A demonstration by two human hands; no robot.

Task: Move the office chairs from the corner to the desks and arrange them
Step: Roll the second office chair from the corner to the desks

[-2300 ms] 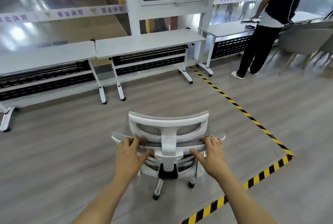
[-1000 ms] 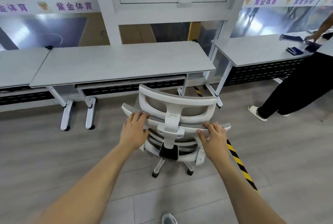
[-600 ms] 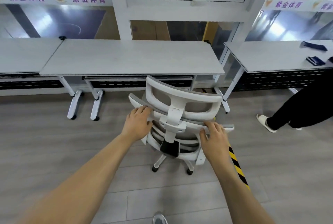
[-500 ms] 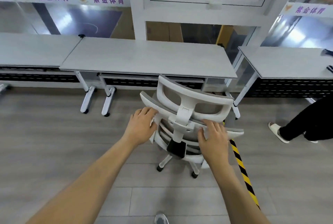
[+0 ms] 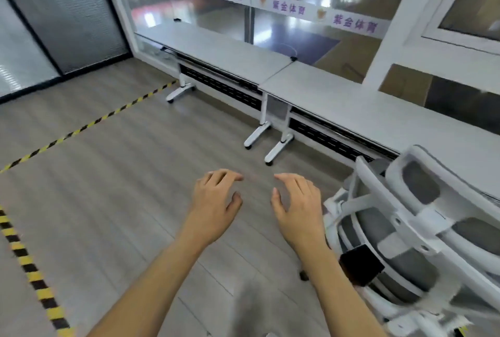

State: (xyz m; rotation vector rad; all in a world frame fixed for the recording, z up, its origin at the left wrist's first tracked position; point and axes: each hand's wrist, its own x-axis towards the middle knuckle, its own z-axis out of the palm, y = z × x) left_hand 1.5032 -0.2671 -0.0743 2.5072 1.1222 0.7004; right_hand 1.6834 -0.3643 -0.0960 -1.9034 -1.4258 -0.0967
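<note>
A white office chair (image 5: 416,225) with grey mesh back and headrest stands at the right edge, its back toward me, in front of a grey desk (image 5: 359,109). My left hand (image 5: 215,204) hovers over the floor, fingers loosely curled, holding nothing. Beside it, my right hand (image 5: 296,205) is also free in the air, a little left of the chair's back and apart from it. A second grey desk (image 5: 216,49) adjoins the first, further left along the glass wall.
Both desks stand on white wheeled legs (image 5: 255,137) along the window. Yellow-black floor tape (image 5: 81,129) runs across the wooden floor at left, with another strip (image 5: 35,277) near the bottom left. A dark glass partition (image 5: 62,14) closes the far left corner.
Both hands have let go of the chair's back and come away to the left. My view has swung left, so the chair now sits at the right edge by the desk.
</note>
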